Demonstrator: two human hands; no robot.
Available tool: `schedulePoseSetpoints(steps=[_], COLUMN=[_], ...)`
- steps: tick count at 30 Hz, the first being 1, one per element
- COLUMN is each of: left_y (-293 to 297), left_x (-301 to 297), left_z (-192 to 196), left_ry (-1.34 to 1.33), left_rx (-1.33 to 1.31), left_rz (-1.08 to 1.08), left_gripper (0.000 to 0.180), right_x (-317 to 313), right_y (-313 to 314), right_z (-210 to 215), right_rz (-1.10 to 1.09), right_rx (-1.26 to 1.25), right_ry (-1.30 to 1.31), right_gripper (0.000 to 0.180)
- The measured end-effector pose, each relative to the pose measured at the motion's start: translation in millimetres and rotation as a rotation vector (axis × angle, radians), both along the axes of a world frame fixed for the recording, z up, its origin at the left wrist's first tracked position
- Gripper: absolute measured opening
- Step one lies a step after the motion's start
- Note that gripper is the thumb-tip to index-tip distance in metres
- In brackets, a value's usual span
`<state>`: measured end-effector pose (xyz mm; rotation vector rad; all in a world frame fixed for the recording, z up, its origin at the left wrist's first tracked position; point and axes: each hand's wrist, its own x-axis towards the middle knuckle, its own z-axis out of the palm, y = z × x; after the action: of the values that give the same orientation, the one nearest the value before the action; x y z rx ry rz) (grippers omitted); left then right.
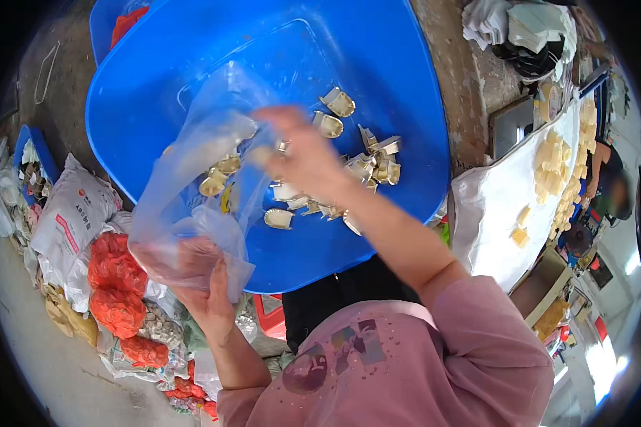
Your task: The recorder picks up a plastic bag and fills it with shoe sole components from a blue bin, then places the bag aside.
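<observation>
A clear plastic bag [174, 188] hangs over the near left part of a big blue plastic tub [384, 64]. My left hand [210, 292] grips the bag low down, its fingers partly behind the film. Several shiny gold-coloured moulded pieces [212, 183] show through the bag. My right hand [303, 153] is at the bag's right side, smeared by motion; pale gold shapes blur at its fingertips, and whether it grips them is unclear. More loose gold-coloured pieces [338, 103] lie on the tub floor, some heaped under and beside my right wrist.
At the left stand a white printed sack [75, 206] and several red plastic bags [117, 263]. To the right, a white cloth-covered surface [488, 213] carries many yellowish pieces [550, 167]. A person [612, 185] is beyond it. Folded cloths [538, 28] lie at the upper right.
</observation>
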<state>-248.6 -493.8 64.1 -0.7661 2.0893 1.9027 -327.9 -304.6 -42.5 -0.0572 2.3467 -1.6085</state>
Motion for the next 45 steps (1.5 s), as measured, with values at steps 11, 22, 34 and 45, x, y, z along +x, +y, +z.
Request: schedulePoseSetpoints(steps=[11, 22, 34, 45], left_y=[-1.8, -2.1, -0.8, -5.0], left_x=[5.1, 3.1, 0.2, -1.9], left_z=[-1.3, -0.8, -3.8, -1.7], left_ry=[0.101, 0.117, 0.129, 0.129], left_rx=[0.021, 0.036, 0.055, 0.033], left_rz=[-0.007, -0.015, 0.092, 0.096], left_gripper=[0.082, 0.072, 0.065, 0.069], right_x=[-2.5, -23.0, 10.4, 23.0], right_y=[82.2, 42.0, 26.1, 88.9], right_z=[-92.6, 15.2, -38.7, -94.3], right_rz=[0.471, -0.197, 0.128, -0.168], right_rx=[1.035, -0.832, 0.571, 0.108], right_ry=[-0.15, -0.609, -0.258, -0.581], right_gripper=[0.062, 0.067, 0.044, 0.04])
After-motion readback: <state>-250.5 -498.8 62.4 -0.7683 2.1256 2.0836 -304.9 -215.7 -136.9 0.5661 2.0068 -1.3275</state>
